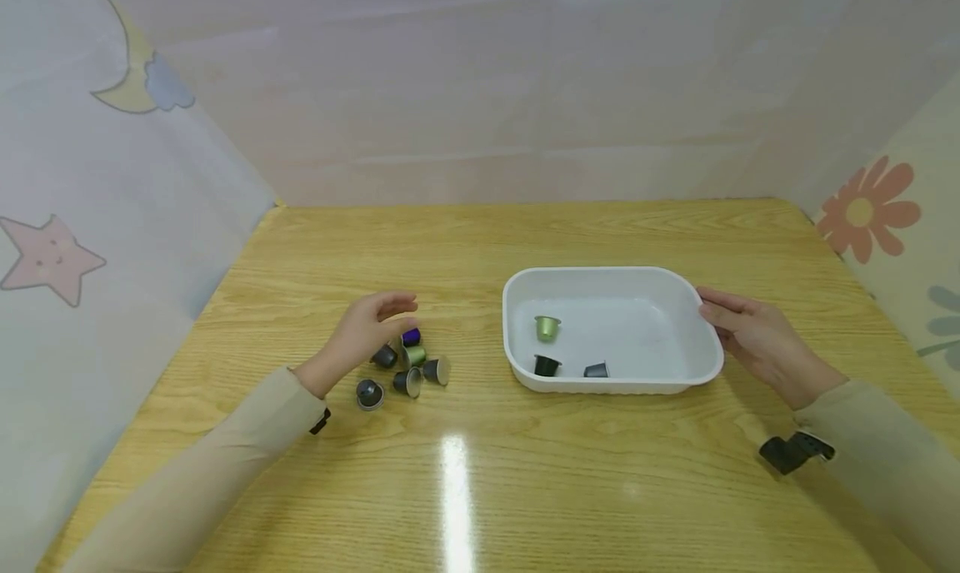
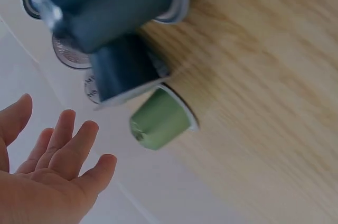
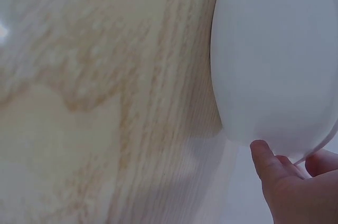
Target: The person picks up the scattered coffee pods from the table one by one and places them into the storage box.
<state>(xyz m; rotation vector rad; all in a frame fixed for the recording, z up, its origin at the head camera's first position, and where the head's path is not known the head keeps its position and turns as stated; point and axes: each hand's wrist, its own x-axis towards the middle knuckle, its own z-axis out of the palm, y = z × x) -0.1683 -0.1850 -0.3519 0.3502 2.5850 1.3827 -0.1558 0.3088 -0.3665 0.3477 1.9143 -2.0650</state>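
Coffee capsules [image 1: 403, 382]: lay in a loose cluster just right of the left hand [image 1: 360, 336] and on its near side; counted at least six. Found that hand relaxed, fingers spread from thumb, holding nothing; could not tell whether touching the purple capsule [image 1: 411, 337] by the thumb. Saw the right hand [image 1: 765, 344] pinching the rim of a white tray [image 1: 637, 336] between thumb and fingers. Noted three more inside, left of that hand: pale green, black, grey.

Noted beneath both hands a table [image 1: 465, 240] of yellowish wood, grain streaked, glossy enough to return a bright strip of light between them, nearer the person. Saw creased, pale hangings [image 1: 465, 98] beyond the hands; found printed moon [image 1: 131, 77] and pink star [image 1: 52, 261] well left of the left hand, orange-red flower [image 1: 862, 211] beyond the right.

Recorded tray as smooth, oblong, round-cornered, with flared lip. Recorded capsules as small tapered cups, flanged, faintly metallic, some showing flat pale lids.
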